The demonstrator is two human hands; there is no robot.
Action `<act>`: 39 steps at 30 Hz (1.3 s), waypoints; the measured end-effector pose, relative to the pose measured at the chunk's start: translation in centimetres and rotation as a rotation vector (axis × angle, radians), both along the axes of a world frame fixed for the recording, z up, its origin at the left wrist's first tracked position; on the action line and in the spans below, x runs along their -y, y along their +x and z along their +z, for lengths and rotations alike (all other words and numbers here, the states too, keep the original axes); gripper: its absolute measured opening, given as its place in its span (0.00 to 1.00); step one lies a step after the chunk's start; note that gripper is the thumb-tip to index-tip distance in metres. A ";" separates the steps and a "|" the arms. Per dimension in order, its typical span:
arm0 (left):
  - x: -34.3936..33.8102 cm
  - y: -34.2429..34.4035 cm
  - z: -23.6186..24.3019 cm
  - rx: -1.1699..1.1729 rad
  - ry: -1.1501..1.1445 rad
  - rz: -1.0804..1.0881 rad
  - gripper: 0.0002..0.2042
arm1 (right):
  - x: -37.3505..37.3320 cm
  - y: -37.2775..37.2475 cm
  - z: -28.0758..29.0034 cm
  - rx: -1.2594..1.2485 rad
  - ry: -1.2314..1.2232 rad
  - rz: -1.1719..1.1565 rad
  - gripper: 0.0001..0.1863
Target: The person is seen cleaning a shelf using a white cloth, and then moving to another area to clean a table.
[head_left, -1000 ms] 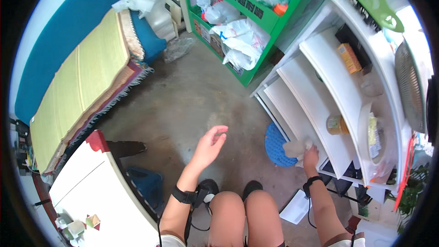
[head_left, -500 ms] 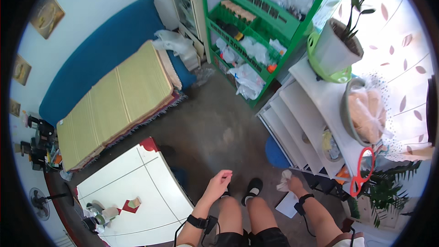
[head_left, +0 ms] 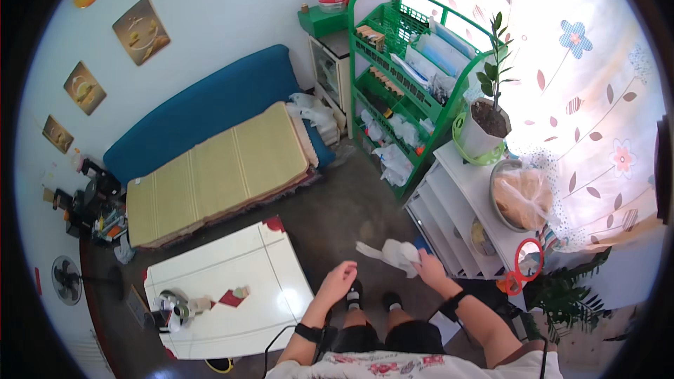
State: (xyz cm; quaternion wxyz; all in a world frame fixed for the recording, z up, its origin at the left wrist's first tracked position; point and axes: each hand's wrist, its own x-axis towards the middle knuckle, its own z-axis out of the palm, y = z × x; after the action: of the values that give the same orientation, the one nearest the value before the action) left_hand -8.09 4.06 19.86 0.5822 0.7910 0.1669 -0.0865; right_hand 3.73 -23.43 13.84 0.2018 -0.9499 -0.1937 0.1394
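Observation:
My right hand (head_left: 430, 271) is closed on one end of a limp white cloth (head_left: 399, 255). The cloth hangs out to the left over the dark floor, in front of my feet. My left hand (head_left: 339, 281) is held up near the right edge of the white table (head_left: 263, 267), apart from it, with its fingers curled in and nothing visible in them. Dark bands with cables circle both wrists.
A white shelf unit (head_left: 449, 203) to the right bears a potted plant (head_left: 488, 123), a bowl with a bagged item and a red-framed mirror (head_left: 528, 260). A green rack (head_left: 393, 91) and a blue sofa (head_left: 203, 109) stand farther off. Cups cluster on the table's left end.
My right hand has moved up and left with the cloth, which now spreads out longer. The view has tilted up, showing more wall and curtain. My left hand stays curled.

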 end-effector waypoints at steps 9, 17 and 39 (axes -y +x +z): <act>3.1 -9.6 3.7 0.073 0.067 0.373 0.14 | -1.3 -0.1 10.2 0.223 0.178 0.359 0.18; 8.9 -25.8 4.4 -0.047 0.194 0.833 0.13 | 0.3 -1.0 9.9 0.290 0.171 0.719 0.06; 25.6 -44.3 7.4 0.104 0.066 1.552 0.17 | -13.6 -29.5 16.1 -0.573 0.253 1.400 0.14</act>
State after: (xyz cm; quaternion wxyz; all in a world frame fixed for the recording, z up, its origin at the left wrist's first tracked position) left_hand -52.37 -21.56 27.29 0.4592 0.4678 0.6478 0.3881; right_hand -25.80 -9.81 29.90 0.2160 -0.5020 -0.7050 0.4521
